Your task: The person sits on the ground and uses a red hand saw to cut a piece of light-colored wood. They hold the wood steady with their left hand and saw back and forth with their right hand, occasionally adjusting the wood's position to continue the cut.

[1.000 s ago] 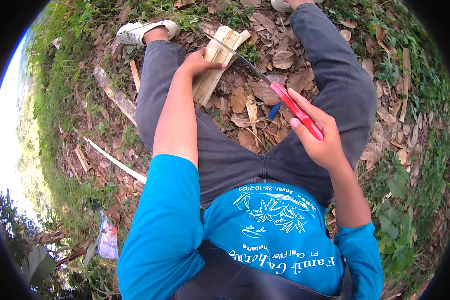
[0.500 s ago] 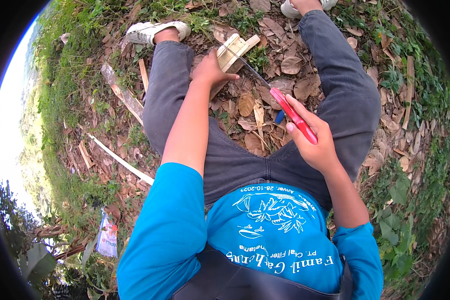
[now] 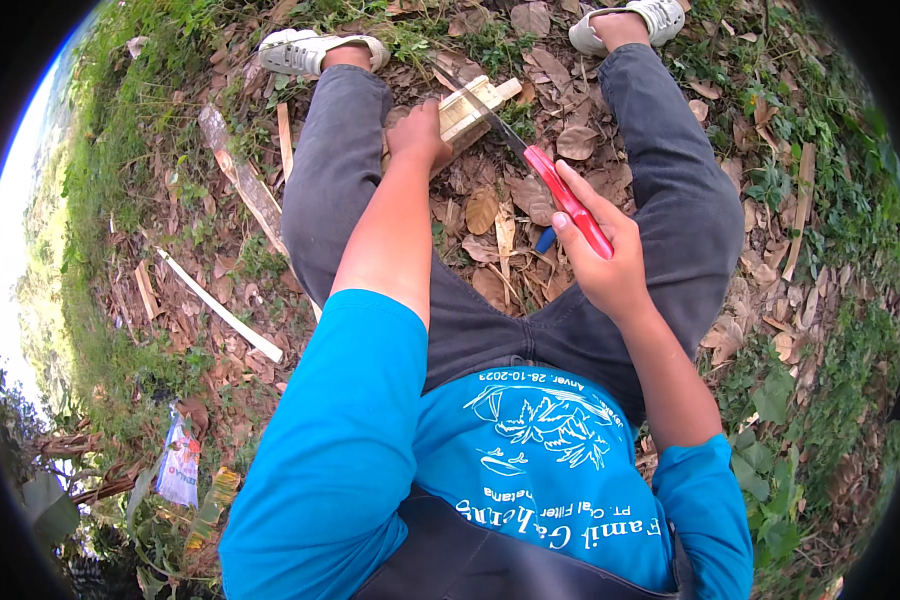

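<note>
A pale wooden block (image 3: 460,118), made of light strips lying side by side, is between my lower legs. My left hand (image 3: 417,137) is closed round its near left end, its fingers partly hidden. In my right hand (image 3: 603,252) is the red handle of a hand saw (image 3: 567,203). The handle lies against the palm, with thumb and forefinger stretched along it. The dark saw blade crosses the top of the block at a slant, its tip reaching past the far left side. I cannot tell how deep the blade sits in the wood.
Dry leaves cover the ground between my legs, with a blue object (image 3: 545,239) and a split wood piece (image 3: 505,238) on them. To the left lie a rough log (image 3: 238,170) and a pale strip (image 3: 215,305). A plastic bag (image 3: 179,462) lies lower left; another strip (image 3: 802,212) lies right.
My right hand has pushed the saw forward and left, so more blade shows beyond the block. My left thumb, stretched out before, is now drawn in. The view has shifted slightly.
</note>
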The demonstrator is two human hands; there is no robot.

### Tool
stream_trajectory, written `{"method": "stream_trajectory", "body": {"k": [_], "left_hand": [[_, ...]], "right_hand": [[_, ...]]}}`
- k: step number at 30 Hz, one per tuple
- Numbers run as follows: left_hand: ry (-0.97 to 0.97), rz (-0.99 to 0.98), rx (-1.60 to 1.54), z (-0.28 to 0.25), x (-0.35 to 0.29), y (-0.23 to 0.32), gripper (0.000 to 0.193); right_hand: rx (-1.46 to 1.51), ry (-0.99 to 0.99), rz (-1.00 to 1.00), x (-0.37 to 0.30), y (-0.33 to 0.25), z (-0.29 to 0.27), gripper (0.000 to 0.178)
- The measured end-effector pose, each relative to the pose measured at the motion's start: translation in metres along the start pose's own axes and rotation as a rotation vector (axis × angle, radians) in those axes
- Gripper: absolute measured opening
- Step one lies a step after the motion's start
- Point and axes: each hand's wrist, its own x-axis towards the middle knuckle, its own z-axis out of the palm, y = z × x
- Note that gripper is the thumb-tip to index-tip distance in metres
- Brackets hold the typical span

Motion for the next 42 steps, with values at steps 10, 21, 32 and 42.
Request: {"method": "stream_trajectory", "body": {"k": [10,21,32,42], "left_hand": [[0.246,-0.001,-0.034,0.024,0.005,-0.010,0.086],[0.632,-0.018,-0.187,0.048,0.012,0.011,0.043],[0.693,-0.049,-0.203,0.051,0.023,0.009,0.043],[0.764,-0.020,-0.206,0.053,0.028,0.014,0.041]], "right_hand": [[-0.064,0.056,-0.010,0.007,0.004,0.028,0.053],[-0.105,0.089,0.021,-0.002,-0.004,0.030,0.051],[-0.333,-0.026,0.158,-0.009,-0.056,0.023,0.052],[-0.306,0.051,-0.016,0.099,0.020,0.061,0.047]]}}
